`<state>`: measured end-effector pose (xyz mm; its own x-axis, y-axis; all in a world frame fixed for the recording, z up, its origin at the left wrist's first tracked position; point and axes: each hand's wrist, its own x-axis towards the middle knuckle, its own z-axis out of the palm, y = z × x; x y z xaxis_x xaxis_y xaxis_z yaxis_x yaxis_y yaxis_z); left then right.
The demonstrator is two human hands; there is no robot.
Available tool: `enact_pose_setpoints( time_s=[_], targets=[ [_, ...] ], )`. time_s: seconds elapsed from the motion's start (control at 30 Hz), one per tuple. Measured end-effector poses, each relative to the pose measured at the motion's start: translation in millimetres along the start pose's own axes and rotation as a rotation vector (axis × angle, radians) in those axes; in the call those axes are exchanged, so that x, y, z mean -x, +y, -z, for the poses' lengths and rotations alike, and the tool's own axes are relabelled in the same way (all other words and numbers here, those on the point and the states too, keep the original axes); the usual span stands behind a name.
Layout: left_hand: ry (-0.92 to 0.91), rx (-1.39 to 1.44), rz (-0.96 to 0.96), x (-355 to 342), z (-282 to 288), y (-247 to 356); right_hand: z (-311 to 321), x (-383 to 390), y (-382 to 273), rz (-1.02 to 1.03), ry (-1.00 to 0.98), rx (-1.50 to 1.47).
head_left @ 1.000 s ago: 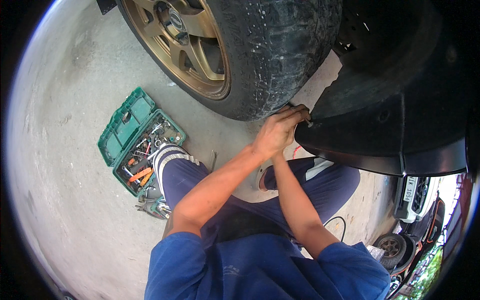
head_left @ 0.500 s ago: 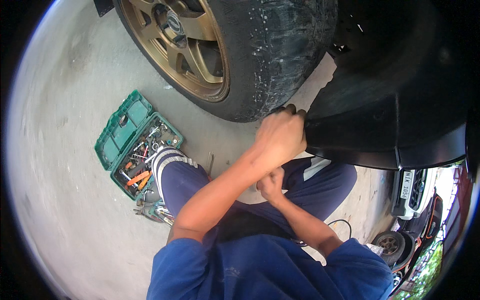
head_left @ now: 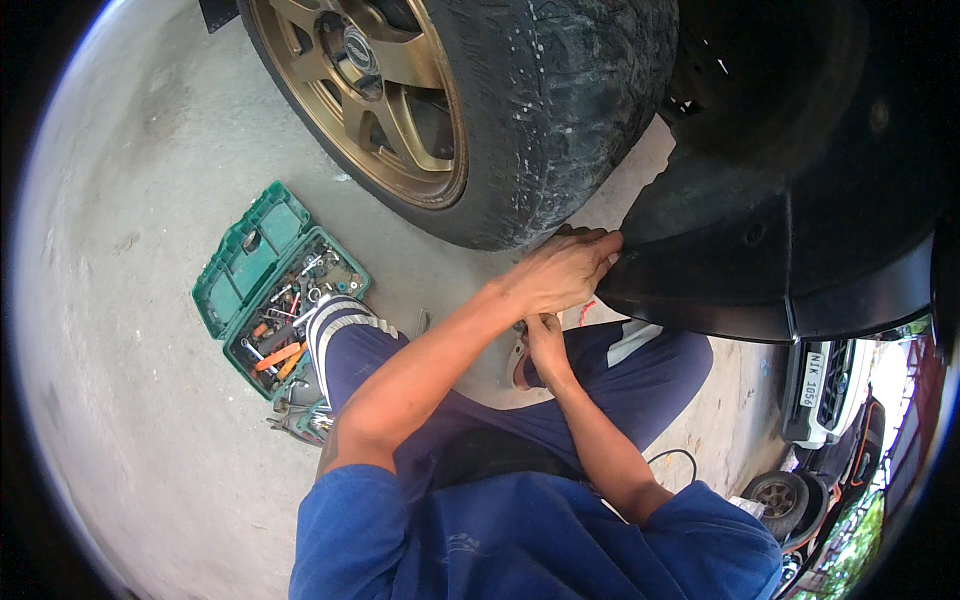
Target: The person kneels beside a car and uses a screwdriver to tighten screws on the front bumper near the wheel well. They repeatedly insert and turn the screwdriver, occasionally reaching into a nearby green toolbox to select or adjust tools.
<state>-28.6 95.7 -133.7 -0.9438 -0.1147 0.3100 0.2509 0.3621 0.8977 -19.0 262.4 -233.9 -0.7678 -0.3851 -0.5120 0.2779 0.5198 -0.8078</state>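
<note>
My left hand [head_left: 575, 268] reaches up to the lower left edge of the black wheel-arch panel [head_left: 755, 245], fingers bent and gripping there, just below the tyre [head_left: 530, 130] on its bronze rim [head_left: 410, 120]. My right hand [head_left: 545, 340] is beneath it, fingers closed round something small and dark at their tips that I cannot make out. A short bit of red [head_left: 588, 308] shows behind the hands. A loose metal tool [head_left: 425, 320] lies on the floor left of them.
An open green toolbox [head_left: 255, 280] of mixed tools sits on the concrete floor [head_left: 130, 300] beside my left leg [head_left: 355, 355]. My bent right leg [head_left: 660, 380] is under the panel. A white vehicle [head_left: 830, 390], a spare wheel [head_left: 775, 495] and a black cable [head_left: 675, 455] are at right.
My right hand has dropped from behind my left hand at the panel edge to below it. My left hand has rotated slightly, its fingers still at the edge.
</note>
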Motion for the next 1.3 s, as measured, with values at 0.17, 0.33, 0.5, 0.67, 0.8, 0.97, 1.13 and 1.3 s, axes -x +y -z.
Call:
enact_pose_setpoints(
  time_s=[0.17, 0.33, 0.5, 0.67, 0.8, 0.97, 1.13, 1.3],
  targets=[
    [-0.105, 0.19, 0.447, -7.4, -5.7, 15.7, 3.5, -7.4, 16.2, -0.037, -0.003, -0.058],
    [0.009, 0.161, 0.38, -1.4, -11.8, 4.7, 9.5, -12.5, 18.6, -0.11, -0.042, -0.06],
    [0.053, 0.279, 0.177, 6.0, -16.6, -13.1, 2.0, -9.4, 16.1, -0.084, -0.027, -0.07],
    [-0.071, 0.309, 0.297, -6.1, -15.9, -11.5, -2.4, -28.7, 26.3, -0.06, -0.118, 0.21],
    [-0.126, 0.242, 0.358, -13.0, -7.9, -10.2, -5.0, -63.2, 49.4, -0.092, -0.381, 0.676],
    [-0.082, 0.163, 0.198, -8.9, -4.4, -6.5, -30.2, -87.9, 101.7, -0.129, -0.508, 1.074],
    [0.025, 0.338, 0.447, -11.3, -15.4, 8.0, -49.1, -74.2, 151.0, 0.081, -0.463, 0.997],
    [0.056, 0.051, 0.26, -3.4, -12.5, -0.6, -60.8, -76.4, 158.6, 0.118, -0.501, 1.011]
  ],
)
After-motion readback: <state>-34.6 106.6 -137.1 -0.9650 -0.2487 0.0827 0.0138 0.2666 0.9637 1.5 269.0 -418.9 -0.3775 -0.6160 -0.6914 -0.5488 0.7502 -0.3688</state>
